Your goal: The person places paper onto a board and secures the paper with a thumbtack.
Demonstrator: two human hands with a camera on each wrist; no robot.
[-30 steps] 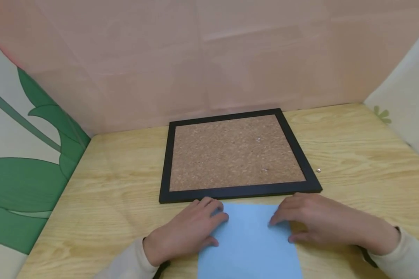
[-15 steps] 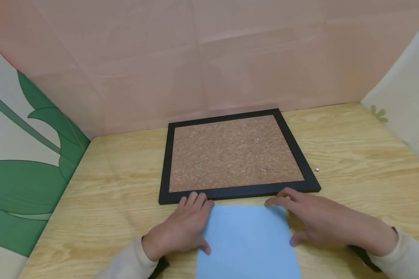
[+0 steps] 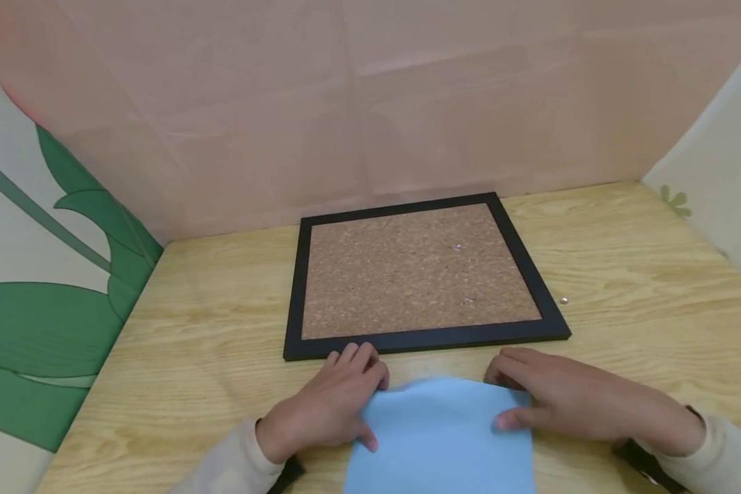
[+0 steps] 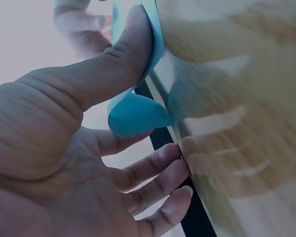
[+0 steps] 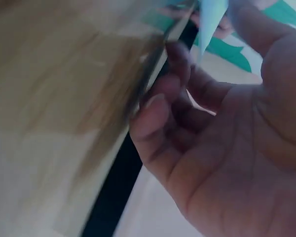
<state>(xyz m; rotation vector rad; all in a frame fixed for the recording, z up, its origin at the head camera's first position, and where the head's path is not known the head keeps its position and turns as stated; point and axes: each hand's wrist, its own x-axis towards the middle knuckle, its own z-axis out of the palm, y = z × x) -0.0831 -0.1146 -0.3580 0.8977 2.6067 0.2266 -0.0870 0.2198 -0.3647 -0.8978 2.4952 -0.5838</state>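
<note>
In the head view a light blue sheet of paper (image 3: 441, 439) lies in front of the framed corkboard (image 3: 395, 281), its far edge bowed upward. My left hand (image 3: 324, 412) holds the sheet's far left corner, fingertips close to the board's black frame. At the far right corner my right hand (image 3: 562, 394) grips the sheet, thumb on top and fingers behind. The left wrist view has the thumb (image 4: 133, 42) against the paper (image 4: 138, 116), whose corner curls above the fingers. A sliver of paper (image 5: 211, 24) shows beside the fingers in the right wrist view.
Two small clear pins, an upper pin (image 3: 457, 247) and a lower pin (image 3: 468, 300), are on the right part of the cork. Another small shiny piece (image 3: 564, 300) lies on the wooden table (image 3: 216, 309) right of the board. A pinkish cloth wall (image 3: 346, 103) rises behind.
The sheet's far edge lay flat half a second ago and is now lifted and bowed, drawn slightly back from the board. My right thumb has moved from beside the sheet onto it.
</note>
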